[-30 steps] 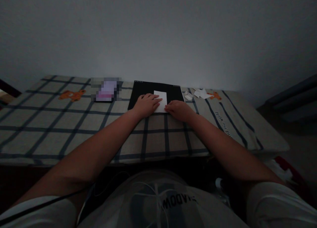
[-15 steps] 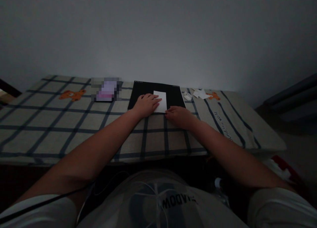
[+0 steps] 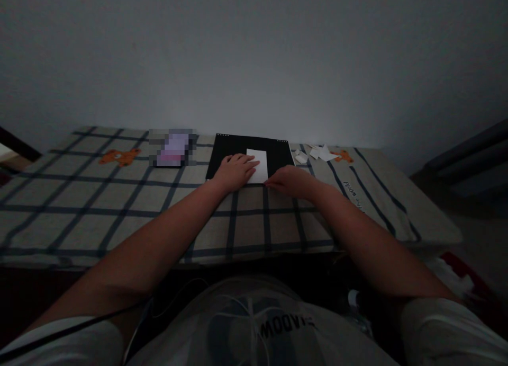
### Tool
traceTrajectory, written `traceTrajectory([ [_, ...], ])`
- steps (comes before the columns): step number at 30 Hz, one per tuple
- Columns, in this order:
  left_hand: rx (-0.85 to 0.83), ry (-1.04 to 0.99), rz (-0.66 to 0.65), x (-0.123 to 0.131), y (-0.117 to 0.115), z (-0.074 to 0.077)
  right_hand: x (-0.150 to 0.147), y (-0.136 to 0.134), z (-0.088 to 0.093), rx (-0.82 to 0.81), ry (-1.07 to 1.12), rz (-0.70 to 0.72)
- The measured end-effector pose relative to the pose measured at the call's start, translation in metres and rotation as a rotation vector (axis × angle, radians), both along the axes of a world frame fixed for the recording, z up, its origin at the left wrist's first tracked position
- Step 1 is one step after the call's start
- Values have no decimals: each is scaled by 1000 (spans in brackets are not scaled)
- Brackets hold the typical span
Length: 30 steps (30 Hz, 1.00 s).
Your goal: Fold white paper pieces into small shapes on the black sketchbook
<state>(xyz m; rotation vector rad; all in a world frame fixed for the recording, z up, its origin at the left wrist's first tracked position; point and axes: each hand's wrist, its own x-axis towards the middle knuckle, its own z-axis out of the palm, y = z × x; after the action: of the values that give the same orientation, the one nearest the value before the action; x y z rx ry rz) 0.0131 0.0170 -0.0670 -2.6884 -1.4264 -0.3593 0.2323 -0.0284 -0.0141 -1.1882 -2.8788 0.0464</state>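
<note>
A small white sheet of paper (image 3: 260, 172) lies on a black sheet or notebook cover (image 3: 278, 153) with small holes along its far edge. Across the paper's left side my left hand (image 3: 235, 172) rests flat, fingers stretched out over it. My right hand (image 3: 291, 181) is closed, its thumb and forefinger pinched at the paper's near right corner. The other fingers of that hand are curled underneath and partly hidden.
A phone (image 3: 172, 150), blurred out, stands left of the black sheet. Folded white paper pieces (image 3: 324, 153) lie to the right, beside a smaller scrap (image 3: 300, 157). A checked cloth (image 3: 130, 196) with bear prints covers the table, whose far side meets a wall (image 3: 254, 59).
My right hand has turned slightly, its knuckles higher, while its fingertips stay at the paper's corner. My left hand and the paper keep their places; the view has shifted a little.
</note>
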Motion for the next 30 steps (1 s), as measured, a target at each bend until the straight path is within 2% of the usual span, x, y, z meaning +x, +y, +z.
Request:
traceTrajectory([
  [4, 18, -6, -10, -2, -1, -1, -1, 35, 2, 59, 179, -113],
  [9, 5, -15, -1, -2, -5, 0, -8, 65, -30, 81, 270, -169],
  [12, -26, -30, -21, -5, -4, 3, -6, 68, -47, 129, 319, -201],
  [14, -39, -66, -42, -9, -3, 6, -4, 68, -51, 122, 329, -182],
  [21, -115, -124, -271, -26, 4, 18, 3, 72, -49, 66, 320, -115],
  [26, -159, -156, -318, -31, 6, 20, 5, 74, -53, 47, 345, -98],
  [30, -149, -192, -310, -32, 3, 24, 0, 68, -47, 57, 405, -20],
])
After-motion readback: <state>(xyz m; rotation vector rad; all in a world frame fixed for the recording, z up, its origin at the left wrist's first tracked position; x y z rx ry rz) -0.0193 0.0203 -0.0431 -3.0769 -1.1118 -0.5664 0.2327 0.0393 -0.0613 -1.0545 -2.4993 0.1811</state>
